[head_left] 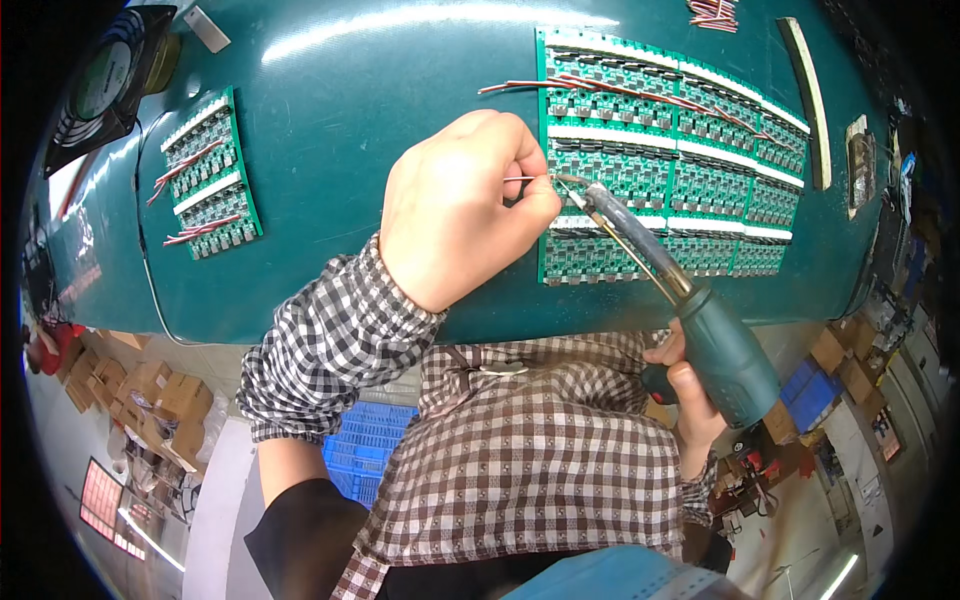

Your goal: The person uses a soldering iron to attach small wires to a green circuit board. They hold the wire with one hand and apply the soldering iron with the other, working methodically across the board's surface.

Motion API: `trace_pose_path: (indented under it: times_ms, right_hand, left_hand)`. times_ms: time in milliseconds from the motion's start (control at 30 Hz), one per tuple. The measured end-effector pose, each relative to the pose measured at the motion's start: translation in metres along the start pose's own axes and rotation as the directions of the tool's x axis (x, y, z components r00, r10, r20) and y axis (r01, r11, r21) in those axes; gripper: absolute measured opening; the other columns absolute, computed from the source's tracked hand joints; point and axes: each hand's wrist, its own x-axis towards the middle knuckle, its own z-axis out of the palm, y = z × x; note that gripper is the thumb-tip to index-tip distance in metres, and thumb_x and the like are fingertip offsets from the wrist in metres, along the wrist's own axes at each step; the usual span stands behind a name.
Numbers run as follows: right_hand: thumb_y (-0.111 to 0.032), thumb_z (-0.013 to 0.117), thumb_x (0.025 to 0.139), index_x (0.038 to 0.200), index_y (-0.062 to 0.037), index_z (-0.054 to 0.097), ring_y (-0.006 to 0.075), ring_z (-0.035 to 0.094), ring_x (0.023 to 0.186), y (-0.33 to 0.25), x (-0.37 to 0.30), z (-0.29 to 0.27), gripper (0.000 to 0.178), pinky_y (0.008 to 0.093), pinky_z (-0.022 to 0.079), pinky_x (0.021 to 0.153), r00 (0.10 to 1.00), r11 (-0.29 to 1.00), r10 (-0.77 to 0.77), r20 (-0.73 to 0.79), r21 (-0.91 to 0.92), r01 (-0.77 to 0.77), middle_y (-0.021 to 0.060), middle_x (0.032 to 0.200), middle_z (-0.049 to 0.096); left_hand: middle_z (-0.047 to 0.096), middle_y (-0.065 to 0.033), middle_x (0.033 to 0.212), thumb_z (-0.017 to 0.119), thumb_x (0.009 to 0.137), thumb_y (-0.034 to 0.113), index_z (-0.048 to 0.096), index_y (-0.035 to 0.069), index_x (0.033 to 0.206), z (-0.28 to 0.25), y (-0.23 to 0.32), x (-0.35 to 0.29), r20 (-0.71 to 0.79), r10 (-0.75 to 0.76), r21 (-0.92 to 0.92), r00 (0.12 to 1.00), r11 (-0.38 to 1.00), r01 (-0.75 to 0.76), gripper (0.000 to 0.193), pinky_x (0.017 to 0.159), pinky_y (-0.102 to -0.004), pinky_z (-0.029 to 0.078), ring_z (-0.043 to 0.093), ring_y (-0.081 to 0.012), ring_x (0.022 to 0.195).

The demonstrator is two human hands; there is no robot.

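Note:
My left hand [455, 205] is closed in a pinch on a thin wire [515, 179], its fingertips at the left edge of a large panel of green circuit boards [605, 262]. A green-bodied soldering gun [728, 350] is gripped in my right hand [693, 395], which the tool's body partly hides. Its long metal barrel slants up and left, and the tip meets the board edge right beside my left fingertips. Across an upper row of the panel lie red and white twisted wires [600, 88]. White connector strips run along the rows.
At the left lies a smaller board panel [210, 175] bearing twisted wires. A black fan [100, 85] with a cable stands at the far left corner. More wires [713, 14] lie at the back; a pale strip [806, 105] is right of the panel. A blue crate [368, 450] sits below the table.

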Motion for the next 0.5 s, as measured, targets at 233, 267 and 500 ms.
trace_pose_path:
  times_ms: [233,267,500]
  right_hand:
    - [-0.024,0.069,0.082,0.114,0.0145,0.052,0.0192,0.056,0.067,0.003,0.001,-0.005,0.053,0.0363,0.055,0.066,0.999,0.999,-0.030,0.039,-0.037,0.032,0.0093,0.074,0.055]
    - [-0.025,0.069,0.082,0.113,0.0145,0.052,0.0190,0.056,0.067,0.004,0.001,-0.005,0.053,0.0362,0.055,0.066,0.998,0.998,-0.036,0.048,-0.042,0.038,0.0090,0.074,0.055]
    - [-0.012,0.081,0.073,0.126,0.0092,0.043,0.0204,0.067,0.079,0.011,-0.004,-0.014,0.068,0.0335,0.054,0.076,0.997,1.000,0.022,0.067,-0.008,-0.022,0.0148,0.090,0.067]
  left_hand:
    - [0.052,-0.0015,0.067,0.067,0.069,-0.001,0.058,0.003,0.073,0.000,0.000,0.000,-0.008,0.011,0.006,1.000,1.000,-0.011,0.011,0.049,-0.0218,0.039,0.048,-0.0079,0.055]
    - [0.052,-0.0015,0.067,0.067,0.069,-0.001,0.058,0.003,0.073,0.000,0.000,0.000,-0.006,0.007,0.008,1.000,1.000,-0.007,0.011,0.049,-0.0218,0.039,0.048,-0.0078,0.055]
    - [0.052,-0.0017,0.068,0.068,0.069,-0.001,0.058,0.003,0.074,0.000,0.001,0.000,0.004,-0.017,-0.002,1.000,1.000,0.017,0.011,0.049,-0.0218,0.040,0.047,-0.0073,0.055]
